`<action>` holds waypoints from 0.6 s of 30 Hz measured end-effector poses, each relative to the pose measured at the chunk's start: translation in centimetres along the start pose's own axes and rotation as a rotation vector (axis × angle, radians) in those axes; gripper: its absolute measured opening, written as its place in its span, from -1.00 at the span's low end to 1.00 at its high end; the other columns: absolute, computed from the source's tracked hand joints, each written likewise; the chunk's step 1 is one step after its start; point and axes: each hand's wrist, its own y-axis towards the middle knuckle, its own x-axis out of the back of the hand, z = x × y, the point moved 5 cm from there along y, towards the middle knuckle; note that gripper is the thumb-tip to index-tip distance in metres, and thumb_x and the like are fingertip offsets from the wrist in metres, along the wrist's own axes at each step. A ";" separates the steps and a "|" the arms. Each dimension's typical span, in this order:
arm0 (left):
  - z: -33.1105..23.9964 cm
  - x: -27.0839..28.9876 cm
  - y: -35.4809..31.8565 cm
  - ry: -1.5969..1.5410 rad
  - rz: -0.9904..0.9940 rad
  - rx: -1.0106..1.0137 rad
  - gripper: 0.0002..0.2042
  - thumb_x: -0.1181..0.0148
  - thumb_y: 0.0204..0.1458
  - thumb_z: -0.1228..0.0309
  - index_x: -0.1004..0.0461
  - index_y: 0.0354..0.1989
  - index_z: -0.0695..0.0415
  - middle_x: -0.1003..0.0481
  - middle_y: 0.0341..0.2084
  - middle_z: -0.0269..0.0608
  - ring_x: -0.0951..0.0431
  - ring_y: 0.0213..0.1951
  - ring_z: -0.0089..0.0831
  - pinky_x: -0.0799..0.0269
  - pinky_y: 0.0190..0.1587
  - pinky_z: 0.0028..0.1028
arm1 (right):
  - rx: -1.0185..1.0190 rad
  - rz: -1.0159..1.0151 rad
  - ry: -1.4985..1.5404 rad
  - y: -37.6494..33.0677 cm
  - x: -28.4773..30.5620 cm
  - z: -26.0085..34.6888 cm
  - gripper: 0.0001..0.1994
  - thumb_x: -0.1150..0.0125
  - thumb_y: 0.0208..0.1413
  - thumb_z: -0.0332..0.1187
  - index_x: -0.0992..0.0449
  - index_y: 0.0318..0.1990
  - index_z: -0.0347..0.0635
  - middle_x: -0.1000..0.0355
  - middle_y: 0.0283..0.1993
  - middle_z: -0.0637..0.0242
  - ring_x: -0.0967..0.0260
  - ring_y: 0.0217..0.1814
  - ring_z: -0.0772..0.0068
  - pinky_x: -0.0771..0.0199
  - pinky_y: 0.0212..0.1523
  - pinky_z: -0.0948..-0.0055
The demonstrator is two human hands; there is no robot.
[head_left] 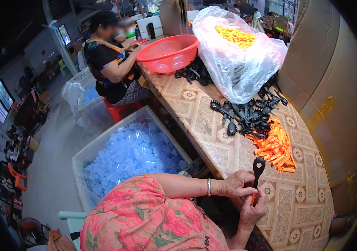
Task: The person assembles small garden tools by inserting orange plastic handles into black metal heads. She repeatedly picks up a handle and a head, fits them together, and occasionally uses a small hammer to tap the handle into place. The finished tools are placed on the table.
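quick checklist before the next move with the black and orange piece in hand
1. Grip: ok, left hand and right hand both close on the black utensil.
2. Orange part fully seated: cannot tell, fingers hide the joint.
3. Orange tubes at hand: ok, piled just beyond the hands.
4. Black utensils on the table: ok, heaped past the orange tubes.
5. Piles kept apart: not ok, they meet.
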 end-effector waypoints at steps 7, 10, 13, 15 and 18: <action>1.3 -0.2 0.0 -0.074 -0.099 0.015 -0.75 -0.21 -0.06 0.26 -0.45 -0.51 0.24 -0.43 -0.57 -0.07 -0.47 -0.46 -0.24 -0.35 -0.39 -0.33 | 0.103 -0.034 -0.145 0.1 0.1 0.6 -0.70 -0.27 -0.01 -0.41 -0.48 -0.08 -0.21 -0.51 -0.23 0.11 -0.50 -0.25 0.08 -0.50 -0.25 0.24; 2.2 0.6 -0.3 -0.090 -0.076 0.230 -0.75 -0.27 -0.09 0.28 -0.48 -0.49 0.27 -0.43 -0.60 -0.16 -0.48 -0.44 -0.43 -0.37 -0.41 -0.40 | 0.063 0.012 -0.050 0.7 -0.6 0.1 -0.72 -0.28 0.01 -0.37 -0.50 -0.09 -0.16 -0.52 -0.22 0.11 -0.50 -0.24 0.07 -0.50 -0.27 0.28; 2.0 0.6 -0.4 -0.396 0.079 0.384 -0.85 -0.20 0.05 0.43 -0.50 -0.40 0.28 -0.48 -0.54 -0.31 -0.48 -0.45 -0.64 -0.41 -0.44 -0.59 | -0.276 0.070 0.332 0.8 -0.1 -0.6 -0.85 -0.20 0.09 -0.45 -0.51 -0.18 -0.22 -0.50 -0.38 0.31 -0.46 -0.33 0.56 -0.44 -0.30 0.52; 1.9 0.4 -0.4 -0.384 0.148 0.313 -0.84 -0.19 0.08 0.42 -0.48 -0.34 0.29 -0.48 -0.52 -0.33 -0.47 -0.42 -0.66 -0.42 -0.40 -0.65 | -0.273 0.009 0.423 0.1 0.0 -0.9 -0.90 -0.17 0.12 -0.49 -0.49 -0.22 -0.26 -0.48 -0.37 0.41 -0.41 -0.32 0.65 -0.42 -0.28 0.60; 1.6 0.0 -1.3 -0.378 0.218 0.240 -0.83 -0.19 0.08 0.42 -0.46 -0.30 0.30 -0.48 -0.47 -0.33 -0.47 -0.41 -0.66 -0.43 -0.37 -0.66 | -0.379 -0.033 0.530 -1.5 -0.2 -0.3 -0.90 -0.17 0.13 -0.49 -0.45 -0.22 -0.27 -0.47 -0.35 0.40 -0.40 -0.31 0.67 -0.41 -0.26 0.62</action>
